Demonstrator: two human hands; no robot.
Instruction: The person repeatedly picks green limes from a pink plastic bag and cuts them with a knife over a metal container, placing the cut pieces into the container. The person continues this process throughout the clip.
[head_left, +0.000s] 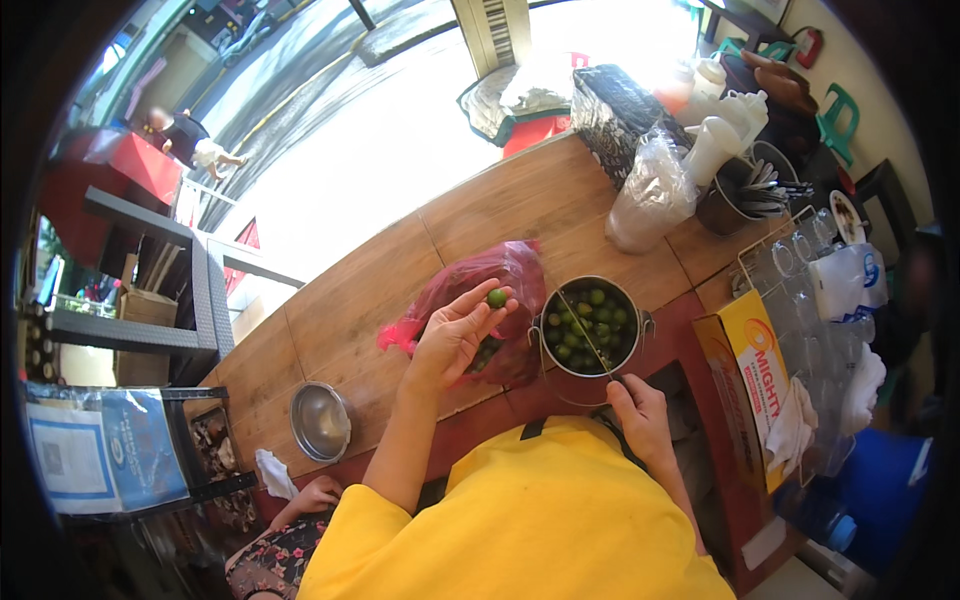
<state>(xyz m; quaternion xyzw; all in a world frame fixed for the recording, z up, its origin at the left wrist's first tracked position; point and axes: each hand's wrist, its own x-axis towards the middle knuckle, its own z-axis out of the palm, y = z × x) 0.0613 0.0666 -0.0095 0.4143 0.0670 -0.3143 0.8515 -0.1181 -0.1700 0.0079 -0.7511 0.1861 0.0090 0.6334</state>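
Note:
My left hand (454, 330) pinches one small green citrus fruit (496, 298), like a calamansi, between thumb and fingertips. Just beneath that hand lies a thin red plastic bag (510, 270), with more green fruit showing dimly inside. In my right hand (643, 416) is the handle of a thin-bladed knife (581, 326). The blade reaches across the mouth of a round steel pot (640, 319) with side clips. Many green fruits (600, 307) fill much of the pot, some looking cut or yellowish.
A steel lid or shallow bowl (321, 421) sits left on the wood-look tiled counter (360, 322). Another person's hand (319, 493) rests near a white cloth (276, 474). Rightward stand bagged cups (652, 202), a cutlery container (731, 199), a yellow box (757, 375) and a glass rack (799, 300).

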